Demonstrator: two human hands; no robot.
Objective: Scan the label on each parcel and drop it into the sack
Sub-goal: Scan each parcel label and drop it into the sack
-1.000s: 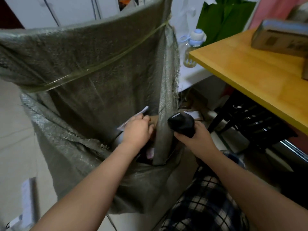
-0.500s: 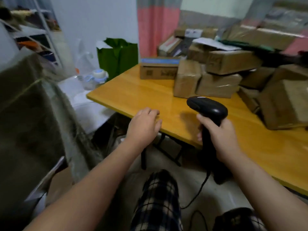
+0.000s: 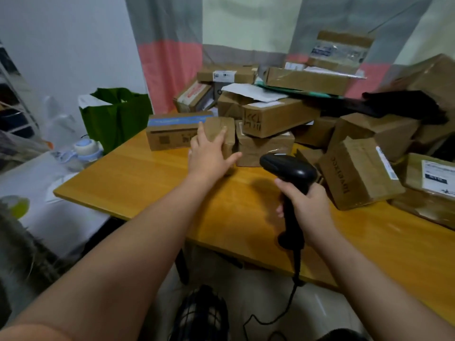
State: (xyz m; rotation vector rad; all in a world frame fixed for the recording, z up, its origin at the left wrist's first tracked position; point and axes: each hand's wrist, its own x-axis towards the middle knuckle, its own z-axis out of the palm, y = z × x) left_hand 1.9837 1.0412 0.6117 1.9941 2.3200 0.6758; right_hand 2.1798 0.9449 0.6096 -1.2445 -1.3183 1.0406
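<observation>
On the near-left part of a yellow table [image 3: 138, 183], reaching out with the left hand [image 3: 209, 158], wide open with fingers spread and nearly straight, with fingertips laid against the front of a small brown parcel [image 3: 230, 141]. Set between a blue-taped box [image 3: 172, 134] and another carton [image 3: 263, 148], just ahead of a heap of parcels [image 3: 357, 168]. Gripping the handle of a black scanner [image 3: 288, 168] with the right hand [image 3: 307, 207], with fingers curled round it and head aimed left over the tabletop. At lower left, off the table, a blurred grey edge of the sack [image 3: 17, 247].
</observation>
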